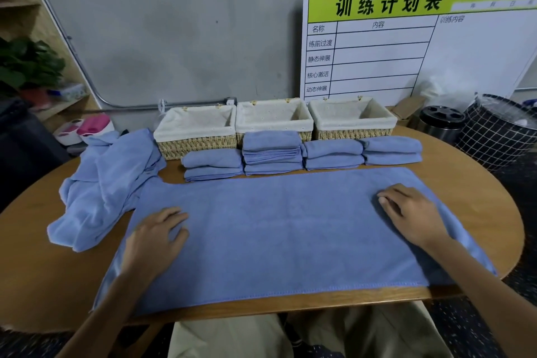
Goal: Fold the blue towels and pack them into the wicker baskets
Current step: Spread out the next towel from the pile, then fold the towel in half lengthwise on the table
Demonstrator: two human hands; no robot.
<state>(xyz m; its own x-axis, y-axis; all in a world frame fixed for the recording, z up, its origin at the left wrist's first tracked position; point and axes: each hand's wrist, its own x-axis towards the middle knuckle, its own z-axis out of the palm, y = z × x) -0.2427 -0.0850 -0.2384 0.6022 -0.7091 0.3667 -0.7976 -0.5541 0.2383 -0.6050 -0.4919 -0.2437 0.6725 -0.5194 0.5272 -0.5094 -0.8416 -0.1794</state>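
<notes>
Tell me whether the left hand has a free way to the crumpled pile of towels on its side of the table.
Probably yes. The left hand lies flat on the spread towel, holding nothing, and the crumpled pile sits just beyond that towel's left edge with nothing standing between them.

Matt cloth towel [276, 229], wooden table [37, 241]

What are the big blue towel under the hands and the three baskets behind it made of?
The big flat blue towel looks like soft, matte fuzzy cloth, maybe microfibre, with a stitched hem along its near edge. The three woven straw-coloured baskets look like wicker or plaited straw; their sides show braided strands. Each has a cream fabric liner folded over the rim.
</notes>
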